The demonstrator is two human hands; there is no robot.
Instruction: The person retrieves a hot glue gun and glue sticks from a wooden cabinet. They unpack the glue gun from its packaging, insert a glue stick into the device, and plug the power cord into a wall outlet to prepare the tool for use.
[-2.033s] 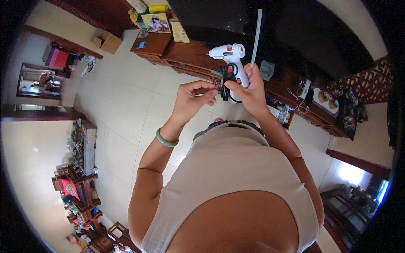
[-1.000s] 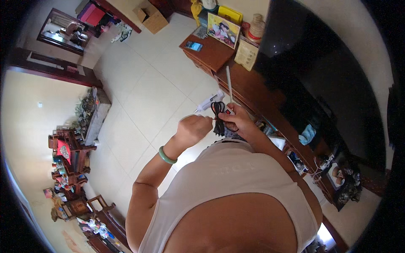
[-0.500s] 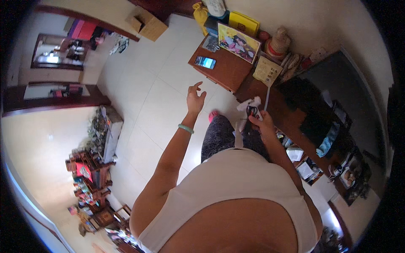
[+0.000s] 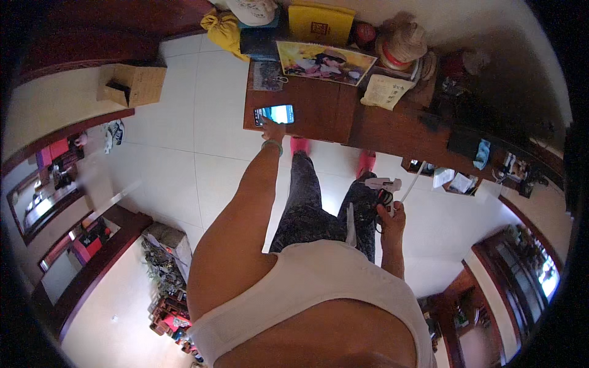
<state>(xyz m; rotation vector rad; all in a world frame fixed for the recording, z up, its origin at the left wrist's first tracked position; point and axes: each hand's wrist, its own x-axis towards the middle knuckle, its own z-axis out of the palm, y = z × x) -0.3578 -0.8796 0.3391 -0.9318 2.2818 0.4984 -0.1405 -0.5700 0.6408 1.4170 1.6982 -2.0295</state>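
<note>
left hand (image 4: 273,130) at lit phone (image 4: 280,113), right hand (image 4: 393,219) holding glue gun (image 4: 383,183)

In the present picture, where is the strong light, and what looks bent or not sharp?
Head view: the phone glows brightly, and glare whitens a patch of floor; head view again: the front edge of the wooden cabinet curves; also head view: the white glue gun looks soft, fine detail unclear.

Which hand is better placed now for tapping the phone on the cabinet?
Probably the left hand: it is right at the phone and seems to hold nothing. The right hand is farther from it and is busy with the white glue gun and a thin stick.
</note>
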